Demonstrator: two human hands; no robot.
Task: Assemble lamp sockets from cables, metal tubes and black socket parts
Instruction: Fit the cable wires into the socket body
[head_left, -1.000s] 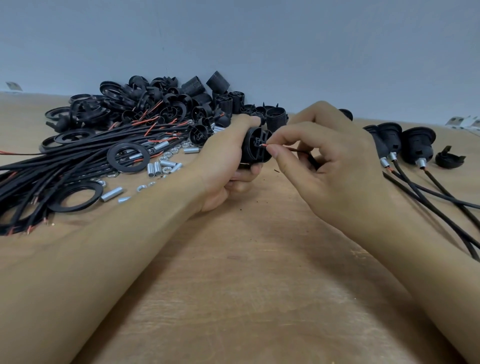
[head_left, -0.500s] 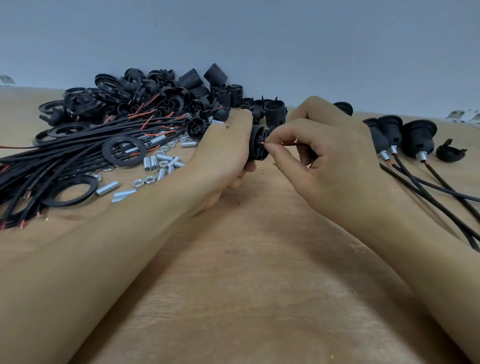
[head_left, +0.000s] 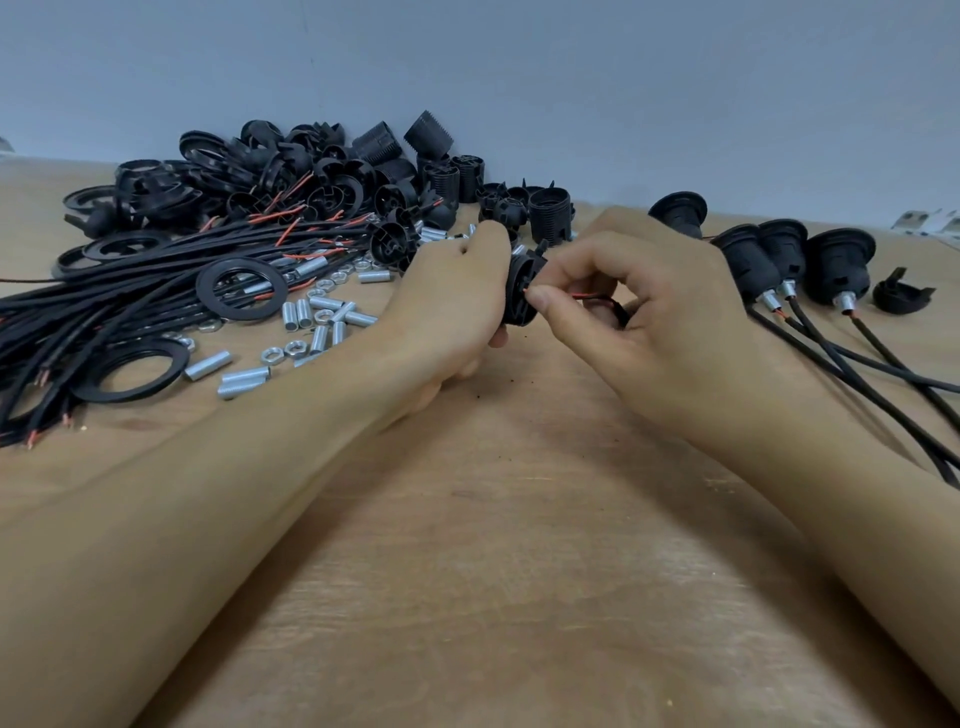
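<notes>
In the head view both hands have edged slightly rightward over the table, the left hand still gripping the black socket part while the right hand pinches the red wire at its face, so threading looks unfinished.

L grip curled holding, R grip pinching, forearms converging.
</notes>
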